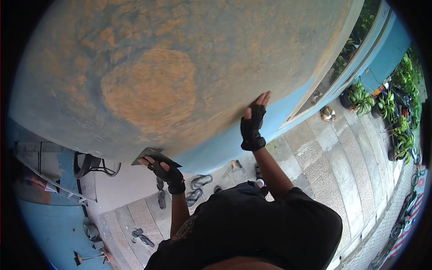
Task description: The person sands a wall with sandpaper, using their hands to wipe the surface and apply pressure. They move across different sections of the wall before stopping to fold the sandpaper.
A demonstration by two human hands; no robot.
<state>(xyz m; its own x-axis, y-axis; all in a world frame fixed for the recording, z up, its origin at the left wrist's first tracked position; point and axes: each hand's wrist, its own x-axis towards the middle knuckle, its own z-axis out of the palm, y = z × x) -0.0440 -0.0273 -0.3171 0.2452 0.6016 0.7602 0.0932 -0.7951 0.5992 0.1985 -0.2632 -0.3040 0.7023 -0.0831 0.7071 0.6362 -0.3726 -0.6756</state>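
My left hand [167, 174], in a black fingerless glove, is closed on a dark sheet of sandpaper [150, 154] near the wall's lower left. The sheet lies between my fingers and the wall, so its contact with the surface is partly hidden. In a matching glove, my right hand [254, 123] has its fingers stretched out against the wall [216, 58], with nothing seen in it. Grey and orange patches cover the wall, including a large roundish orange area. A light blue band [216, 150] runs along its lower part.
Several sandals [201, 181] lie on the tiled floor [310, 162] by my feet, near a scraper-like tool [234, 166]. A chair [96, 166] stands at left. Potted plants [360, 99] and a cat-like shape [328, 114] are at right, below a window frame [315, 96].
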